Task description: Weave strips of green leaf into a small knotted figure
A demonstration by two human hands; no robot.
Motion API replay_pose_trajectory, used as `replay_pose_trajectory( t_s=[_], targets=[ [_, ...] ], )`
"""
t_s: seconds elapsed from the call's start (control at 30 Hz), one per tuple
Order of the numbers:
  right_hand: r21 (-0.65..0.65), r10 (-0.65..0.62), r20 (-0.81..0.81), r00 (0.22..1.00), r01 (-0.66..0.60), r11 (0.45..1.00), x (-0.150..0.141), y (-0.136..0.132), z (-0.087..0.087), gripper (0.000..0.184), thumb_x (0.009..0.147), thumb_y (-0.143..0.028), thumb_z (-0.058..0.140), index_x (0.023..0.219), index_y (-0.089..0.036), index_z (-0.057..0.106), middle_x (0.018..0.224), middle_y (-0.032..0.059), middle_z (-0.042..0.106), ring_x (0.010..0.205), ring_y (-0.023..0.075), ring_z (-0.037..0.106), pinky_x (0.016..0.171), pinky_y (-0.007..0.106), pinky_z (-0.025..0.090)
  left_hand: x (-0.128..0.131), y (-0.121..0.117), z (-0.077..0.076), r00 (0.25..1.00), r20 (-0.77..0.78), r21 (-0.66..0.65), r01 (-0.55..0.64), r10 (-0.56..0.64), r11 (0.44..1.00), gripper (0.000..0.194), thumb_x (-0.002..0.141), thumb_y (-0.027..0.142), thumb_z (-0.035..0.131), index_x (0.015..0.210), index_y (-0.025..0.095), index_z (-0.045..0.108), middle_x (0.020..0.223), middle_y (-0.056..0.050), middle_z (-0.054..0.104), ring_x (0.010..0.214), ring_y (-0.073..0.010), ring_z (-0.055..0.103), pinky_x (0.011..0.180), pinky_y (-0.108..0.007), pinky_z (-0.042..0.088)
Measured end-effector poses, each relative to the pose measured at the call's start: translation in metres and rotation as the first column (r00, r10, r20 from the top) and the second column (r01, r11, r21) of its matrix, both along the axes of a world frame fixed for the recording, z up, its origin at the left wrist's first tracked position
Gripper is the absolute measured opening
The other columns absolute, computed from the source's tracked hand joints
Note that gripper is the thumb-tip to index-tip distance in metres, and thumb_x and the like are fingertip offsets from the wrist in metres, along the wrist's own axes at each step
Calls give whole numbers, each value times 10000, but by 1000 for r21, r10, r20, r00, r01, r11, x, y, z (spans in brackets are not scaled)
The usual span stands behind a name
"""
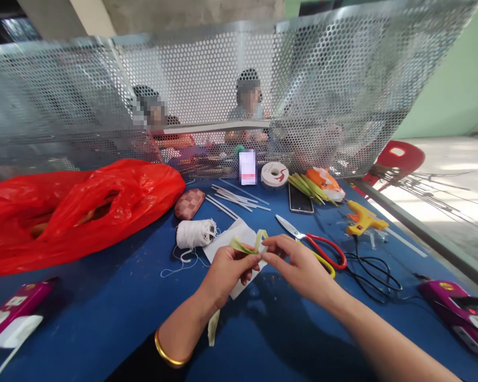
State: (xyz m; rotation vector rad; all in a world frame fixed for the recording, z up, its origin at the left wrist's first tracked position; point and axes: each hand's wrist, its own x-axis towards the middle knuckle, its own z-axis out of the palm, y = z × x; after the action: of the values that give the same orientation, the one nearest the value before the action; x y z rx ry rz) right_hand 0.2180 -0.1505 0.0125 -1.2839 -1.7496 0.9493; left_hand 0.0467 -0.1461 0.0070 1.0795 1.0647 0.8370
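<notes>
My left hand (229,270), with a gold bangle at the wrist, pinches a pale green leaf-like strip (240,245). My right hand (298,265) meets it fingertip to fingertip, closed on the strip's looped part. A pale tail hangs below my left wrist; whether it is the same strip I cannot tell. Beneath the hands lies a sheet of white paper (236,233), partly covered. Left of the paper is a spool of white thread (195,233) with loose ends. To the right, red-handled scissors (326,245) lie beside a yellow handle, partly hidden by my right hand.
A red plastic bag (143,183) fills the left. Behind are white sticks (233,197), a tape roll (274,174), a lit phone (247,167) and green strips (313,188). At right, a yellow glue gun (364,218) trails its cord. A perforated metal screen (199,69) stands behind.
</notes>
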Motion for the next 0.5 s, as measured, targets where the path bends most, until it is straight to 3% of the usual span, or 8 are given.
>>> replay_pose_trajectory(
  t_s=[0.07, 0.13, 0.2, 0.33, 0.5],
  targets=[
    [-130, -39, -232, 972, 9, 991, -6, 1, -3, 240, 810, -423, 629, 782, -188, 671, 709, 11, 585, 652, 157, 547, 594, 274, 413, 1, -2, 2, 996, -24, -22, 81, -81, 996, 312, 688, 398, 761, 780, 115, 669, 610, -1, 626, 458, -69, 474, 431, -194, 327],
    [-286, -75, -468, 881, -71, 955, -11, 1, -5, 296, 785, -459, 654, 707, -173, 642, 620, -11, 543, 543, 133, 524, 537, 270, 413, 3, -5, 3, 989, -48, -47, 135, -137, 990, 327, 696, 410, 749, 821, 113, 697, 644, -24, 655, 467, -73, 477, 432, -199, 306],
    [-358, -112, -607, 787, -145, 923, -15, -1, -6, 312, 756, -459, 690, 678, -163, 627, 578, -24, 532, 485, 116, 511, 515, 266, 414, 5, -6, 2, 990, -55, -55, 128, -131, 990, 353, 711, 447, 727, 831, 116, 706, 654, -31, 660, 467, -71, 466, 431, -202, 282],
    [-306, -146, -605, 783, -59, 950, -16, -3, -8, 288, 702, -415, 751, 627, -154, 654, 587, -5, 589, 557, 127, 534, 582, 275, 435, 7, -7, 0, 995, -68, -53, 74, -78, 996, 346, 717, 467, 709, 732, 122, 681, 593, -8, 612, 459, -65, 435, 437, -205, 259],
    [-267, -206, -586, 784, 53, 962, -16, -5, -14, 260, 687, -380, 762, 586, -166, 654, 581, -8, 575, 566, 135, 514, 567, 282, 427, 6, -6, -5, 990, -53, -38, 126, -128, 991, 318, 711, 436, 709, 680, 122, 675, 586, -14, 612, 469, -73, 453, 454, -209, 280]
  ],
)
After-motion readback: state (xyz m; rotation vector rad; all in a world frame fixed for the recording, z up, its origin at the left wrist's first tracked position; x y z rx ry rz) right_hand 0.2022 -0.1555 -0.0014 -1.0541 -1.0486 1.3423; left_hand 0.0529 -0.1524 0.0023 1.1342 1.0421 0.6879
